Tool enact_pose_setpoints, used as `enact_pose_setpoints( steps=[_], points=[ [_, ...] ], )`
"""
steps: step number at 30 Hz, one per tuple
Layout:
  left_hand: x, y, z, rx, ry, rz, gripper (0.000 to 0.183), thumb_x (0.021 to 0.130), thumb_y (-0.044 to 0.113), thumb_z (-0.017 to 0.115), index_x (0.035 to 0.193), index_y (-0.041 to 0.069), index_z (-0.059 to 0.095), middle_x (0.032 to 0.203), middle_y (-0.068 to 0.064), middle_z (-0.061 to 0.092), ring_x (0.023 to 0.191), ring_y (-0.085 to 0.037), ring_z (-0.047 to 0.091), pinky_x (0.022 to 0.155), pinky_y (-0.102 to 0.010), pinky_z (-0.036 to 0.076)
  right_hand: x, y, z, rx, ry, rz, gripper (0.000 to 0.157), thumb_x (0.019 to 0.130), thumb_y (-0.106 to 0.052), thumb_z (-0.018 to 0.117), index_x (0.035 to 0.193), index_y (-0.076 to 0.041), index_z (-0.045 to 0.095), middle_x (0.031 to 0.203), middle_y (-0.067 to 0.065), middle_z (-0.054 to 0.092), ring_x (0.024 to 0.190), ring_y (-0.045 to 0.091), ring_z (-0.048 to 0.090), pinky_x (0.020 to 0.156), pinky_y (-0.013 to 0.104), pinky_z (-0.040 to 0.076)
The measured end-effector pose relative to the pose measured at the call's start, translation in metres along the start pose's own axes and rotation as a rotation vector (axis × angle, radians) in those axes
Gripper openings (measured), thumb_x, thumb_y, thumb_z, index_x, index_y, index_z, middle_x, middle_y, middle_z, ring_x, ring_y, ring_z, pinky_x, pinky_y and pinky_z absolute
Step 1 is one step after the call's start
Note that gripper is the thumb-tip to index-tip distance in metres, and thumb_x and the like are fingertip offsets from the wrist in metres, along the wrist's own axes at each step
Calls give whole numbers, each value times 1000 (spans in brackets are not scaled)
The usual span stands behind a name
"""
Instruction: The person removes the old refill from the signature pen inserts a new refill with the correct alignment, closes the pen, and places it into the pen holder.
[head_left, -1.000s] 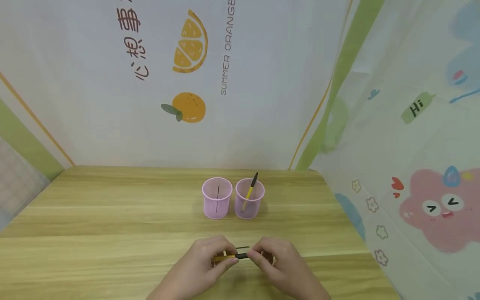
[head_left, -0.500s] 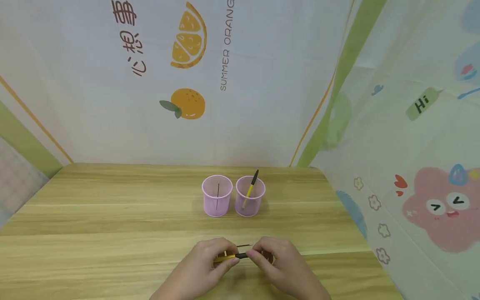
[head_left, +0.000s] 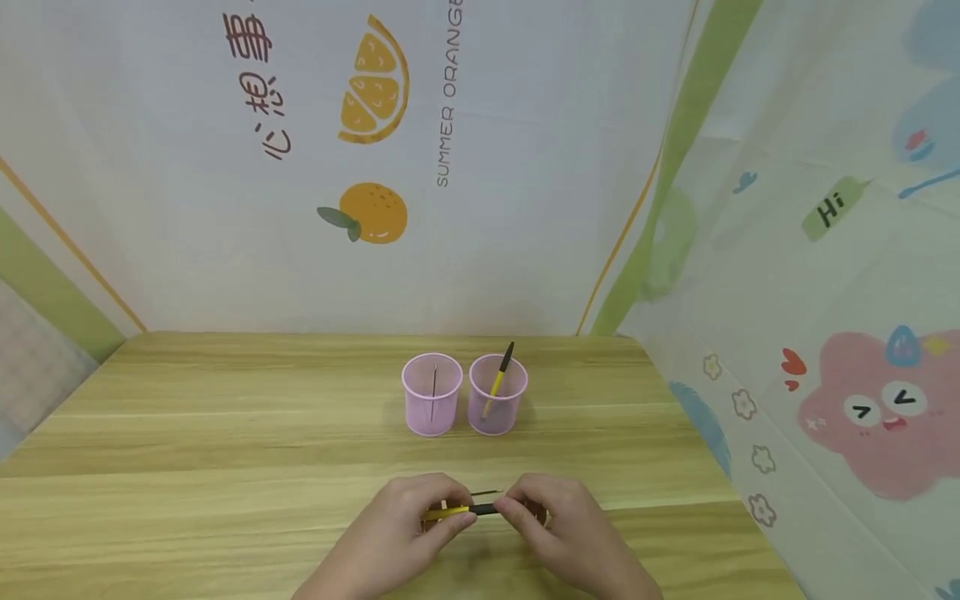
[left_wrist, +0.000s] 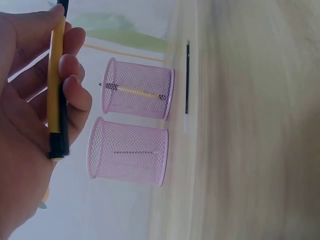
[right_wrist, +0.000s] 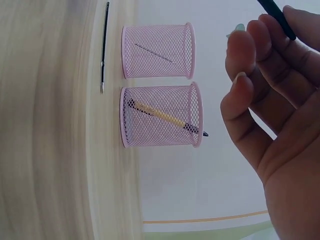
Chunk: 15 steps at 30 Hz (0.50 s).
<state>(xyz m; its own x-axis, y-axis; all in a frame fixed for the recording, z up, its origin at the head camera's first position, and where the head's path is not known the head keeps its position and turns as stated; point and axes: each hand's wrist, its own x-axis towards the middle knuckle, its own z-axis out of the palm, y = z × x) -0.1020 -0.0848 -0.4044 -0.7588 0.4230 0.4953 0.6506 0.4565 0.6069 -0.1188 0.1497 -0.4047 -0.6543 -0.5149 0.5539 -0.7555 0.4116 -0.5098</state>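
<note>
A ballpoint pen with a yellow barrel [left_wrist: 55, 80] and a black clip lies across my left hand [head_left: 408, 517], whose thumb and fingers hold it. My right hand [head_left: 558, 518] pinches the black front part [right_wrist: 278, 17] of the pen between thumb and index finger, its other fingers curved loosely. Both hands are close together near the front of the table, the pen level between them. Just beyond, a thin dark pen refill [head_left: 484, 492] lies on the wood, also visible in the left wrist view as a dark stick [left_wrist: 187, 77] with a clear end.
Two pink mesh cups stand side by side farther back. The left cup [head_left: 415, 417] holds a thin refill [head_left: 433, 393]; in the right cup [head_left: 512, 417] leans another yellow and black pen [head_left: 498, 382]. Printed cloth [head_left: 510, 250] hangs behind the wooden table [head_left: 225, 433] and along its right side.
The head view shifts slightly. Both hands keep their hold on the pen in nearly the same place; cups and loose refill stay put.
</note>
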Motion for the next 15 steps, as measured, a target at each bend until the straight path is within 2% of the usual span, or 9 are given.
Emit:
enact_pose_setpoints(
  steps=[5,15],
  points=[
    [1,2,-3,-1,8,-9,7,93,35,66,91,28,67,82,23,61,62,8,44,56,-12,43,1,0,-1,-9,3,-8,15,96,-16,63,88,-29,65,70,-18,53,62,-9,44,54,4,36],
    [1,1,-5,33,10,-40,5,90,36,70,90,31,67,84,25,61,65,8,47,58,-13,44,1,2,1,-14,5,-13,15,96,-16,63,89,-29,66,71,-19,53,62,-9,44,54,4,37]
  ],
)
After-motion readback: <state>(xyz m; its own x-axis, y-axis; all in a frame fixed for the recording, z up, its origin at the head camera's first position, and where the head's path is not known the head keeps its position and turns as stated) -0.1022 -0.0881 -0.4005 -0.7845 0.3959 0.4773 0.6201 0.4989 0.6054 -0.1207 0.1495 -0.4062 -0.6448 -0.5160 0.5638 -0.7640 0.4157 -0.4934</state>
